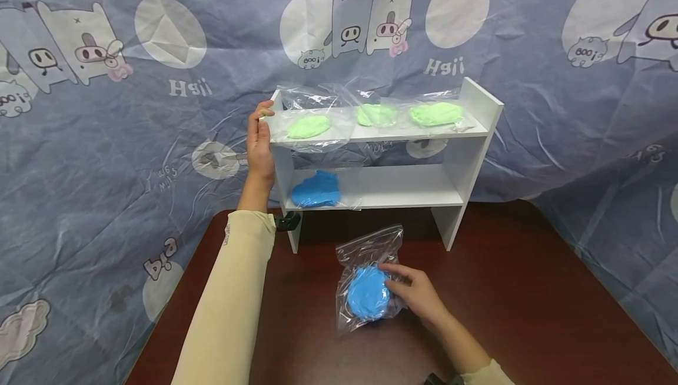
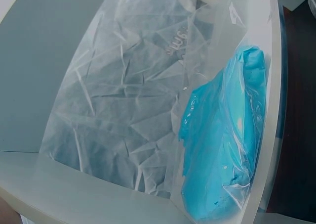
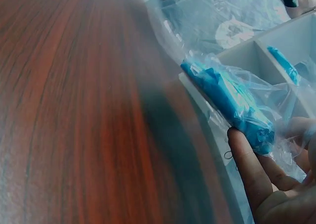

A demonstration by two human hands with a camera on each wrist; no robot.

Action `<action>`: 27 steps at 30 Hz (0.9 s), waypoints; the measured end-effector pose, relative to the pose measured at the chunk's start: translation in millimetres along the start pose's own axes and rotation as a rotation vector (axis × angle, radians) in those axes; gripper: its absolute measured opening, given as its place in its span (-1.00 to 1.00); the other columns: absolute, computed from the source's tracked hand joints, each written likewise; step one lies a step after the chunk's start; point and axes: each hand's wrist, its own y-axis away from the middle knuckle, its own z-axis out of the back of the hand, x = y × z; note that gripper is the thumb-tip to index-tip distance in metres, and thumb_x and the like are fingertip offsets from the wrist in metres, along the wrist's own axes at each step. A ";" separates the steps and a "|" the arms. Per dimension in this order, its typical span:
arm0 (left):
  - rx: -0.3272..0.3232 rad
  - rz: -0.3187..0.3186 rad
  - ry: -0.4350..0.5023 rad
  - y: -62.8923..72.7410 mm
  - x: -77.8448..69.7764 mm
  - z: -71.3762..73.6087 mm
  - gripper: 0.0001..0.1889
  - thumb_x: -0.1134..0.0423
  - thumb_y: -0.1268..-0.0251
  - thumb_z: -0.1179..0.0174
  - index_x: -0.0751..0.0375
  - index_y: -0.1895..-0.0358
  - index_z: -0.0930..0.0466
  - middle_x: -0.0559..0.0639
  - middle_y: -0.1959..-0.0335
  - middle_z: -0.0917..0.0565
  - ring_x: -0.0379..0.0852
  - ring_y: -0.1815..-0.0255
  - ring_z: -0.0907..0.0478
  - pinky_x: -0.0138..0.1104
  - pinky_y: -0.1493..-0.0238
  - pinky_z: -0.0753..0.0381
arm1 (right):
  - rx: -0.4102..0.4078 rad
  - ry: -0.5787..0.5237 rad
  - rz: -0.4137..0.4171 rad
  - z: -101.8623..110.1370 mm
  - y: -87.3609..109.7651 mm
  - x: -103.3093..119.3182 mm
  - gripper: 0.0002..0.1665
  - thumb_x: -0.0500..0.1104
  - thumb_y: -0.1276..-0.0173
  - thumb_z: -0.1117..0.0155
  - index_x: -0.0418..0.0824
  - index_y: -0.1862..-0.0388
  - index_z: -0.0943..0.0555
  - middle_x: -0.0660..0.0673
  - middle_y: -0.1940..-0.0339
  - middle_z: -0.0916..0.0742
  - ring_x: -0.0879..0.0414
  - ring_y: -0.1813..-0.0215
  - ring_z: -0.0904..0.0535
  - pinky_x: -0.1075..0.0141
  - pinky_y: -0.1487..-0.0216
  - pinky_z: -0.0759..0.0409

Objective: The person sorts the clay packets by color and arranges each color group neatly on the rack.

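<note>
My right hand (image 1: 421, 296) pinches the edge of a clear zip bag (image 1: 365, 249) that holds a round, flat blue lump (image 1: 368, 294). The bag is held above the table in front of a small white two-tier shelf (image 1: 402, 188). In the right wrist view, thumb and fingers hold the blue lump (image 3: 232, 103) through the plastic. My left hand (image 1: 261, 143) grips the upper left side panel of the shelf, its fingers bent over the edge. Below it, a bagged blue lump (image 1: 316, 189) lies at the left of the lower tier, seen close up in the left wrist view.
Three clear bags with light green lumps, left (image 1: 309, 127), middle (image 1: 376, 115) and right (image 1: 436, 113), lie on the upper tier. The shelf stands on a dark red-brown wooden table (image 1: 508, 302). Behind hangs a grey-blue cloth (image 1: 233, 37) with cartoon prints.
</note>
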 end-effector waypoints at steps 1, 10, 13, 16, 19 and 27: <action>0.001 0.001 0.000 0.0 0.1 -0.1 -0.65 0.27 -0.63 0.35 0.60 -0.06 -0.23 0.17 -0.40 -0.36 -0.10 -0.54 -0.15 -0.15 -0.54 0.03 | 0.000 -0.009 -0.003 0.2 0.6 1.2 -0.48 -0.30 -0.37 -0.31 -0.38 -0.30 -0.53 -0.48 -0.15 -0.60 0.27 0.48 -0.64 0.26 0.37 -0.74; 0.003 -0.004 0.003 0.5 0.1 0.0 -0.65 0.26 -0.63 0.34 0.58 -0.07 -0.24 0.16 -0.40 -0.36 -0.10 -0.54 -0.15 -0.14 -0.54 0.03 | -0.025 -0.023 -0.008 1.1 5.4 9.7 -0.50 -0.29 -0.37 -0.32 -0.35 -0.28 -0.56 -0.21 0.13 -0.71 0.25 0.52 -0.64 0.30 0.40 -0.73; 0.001 -0.001 0.001 0.5 -0.2 0.1 -0.69 0.26 -0.63 0.34 0.40 -0.02 -0.36 0.16 -0.40 -0.37 -0.11 -0.53 -0.16 -0.15 -0.54 0.03 | -0.025 -0.040 -0.014 0.8 8.0 15.4 -0.51 -0.27 -0.37 -0.32 -0.33 -0.28 -0.56 -0.07 0.25 -0.70 0.23 0.54 -0.63 0.33 0.43 -0.71; -0.002 -0.003 -0.001 0.2 -0.2 0.4 -0.69 0.26 -0.63 0.34 0.40 -0.02 -0.37 0.16 -0.40 -0.37 -0.11 -0.53 -0.16 -0.15 -0.54 0.03 | -0.023 -0.041 -0.011 0.0 10.9 22.6 -0.51 -0.26 -0.38 -0.33 -0.30 -0.27 -0.57 0.00 0.37 -0.67 0.23 0.57 -0.63 0.36 0.48 -0.67; -0.001 -0.003 0.000 0.2 -0.5 0.5 -0.68 0.28 -0.63 0.35 0.46 -0.03 -0.33 0.20 -0.41 -0.35 -0.10 -0.54 -0.15 -0.15 -0.54 0.03 | -0.023 -0.038 -0.002 -1.0 14.6 31.8 -0.52 -0.25 -0.38 -0.33 -0.29 -0.27 -0.57 -0.01 0.38 -0.64 0.22 0.57 -0.63 0.33 0.47 -0.69; -0.008 0.007 0.016 1.2 -3.4 -1.9 -0.63 0.38 -0.60 0.38 -0.09 0.04 -0.44 0.33 -0.43 -0.30 0.04 -0.57 -0.10 -0.11 -0.57 0.07 | -0.031 -0.023 0.019 -0.9 23.7 55.7 -0.51 -0.23 -0.37 -0.35 -0.30 -0.26 -0.58 -0.05 0.34 -0.65 0.19 0.54 -0.66 0.21 0.41 -0.74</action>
